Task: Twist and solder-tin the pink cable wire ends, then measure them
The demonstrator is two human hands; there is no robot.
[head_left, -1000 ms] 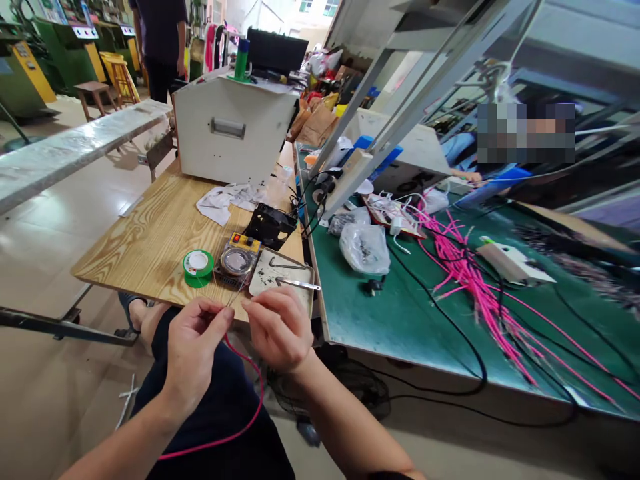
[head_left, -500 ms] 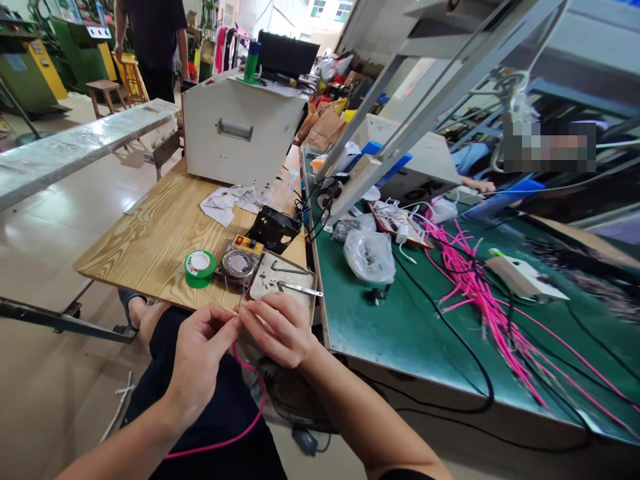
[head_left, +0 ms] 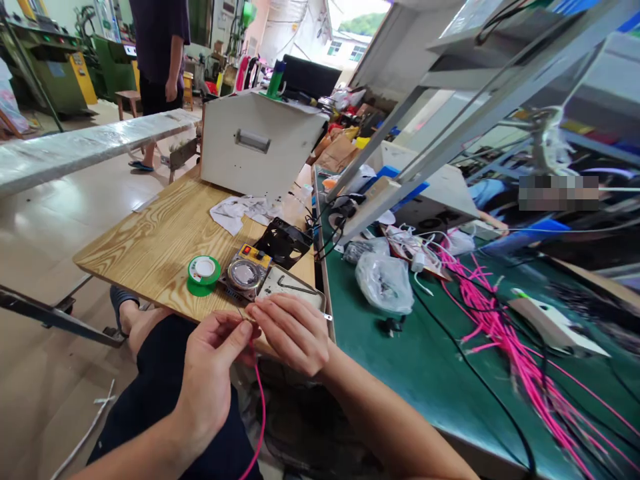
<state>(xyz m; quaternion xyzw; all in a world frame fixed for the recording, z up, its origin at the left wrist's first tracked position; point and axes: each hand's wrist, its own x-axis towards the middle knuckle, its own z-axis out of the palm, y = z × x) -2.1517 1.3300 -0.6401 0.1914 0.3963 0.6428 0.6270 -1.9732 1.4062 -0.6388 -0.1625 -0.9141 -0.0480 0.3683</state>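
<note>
A pink cable (head_left: 261, 407) rises from below to my hands, with fine wire ends showing at its tip. My left hand (head_left: 210, 367) is closed, thumb and forefinger pinching the cable near that end. Fingertips of my right hand (head_left: 295, 333) are pressed together at the same wire ends, touching the left fingers; they partly hide the tip. Just beyond stands a small solder pot (head_left: 245, 273) with a round metal bowl and a yellow panel. Left of it is a green spool (head_left: 203, 276). The metal tray (head_left: 273, 277) beside the pot holds an L-shaped hex key (head_left: 299, 287).
A black fan (head_left: 284, 241) and a white rag (head_left: 233, 212) lie on the wooden board (head_left: 145, 240). The green bench (head_left: 360, 360) carries a bundle of pink cables (head_left: 480, 307), a plastic bag (head_left: 385, 283) and black cords. A person (head_left: 160, 60) stands at the back left.
The view has shifted, so the bench things sit lower and further right. My hands stay together at the cable end, which has come nearer to me and away from the pot.
</note>
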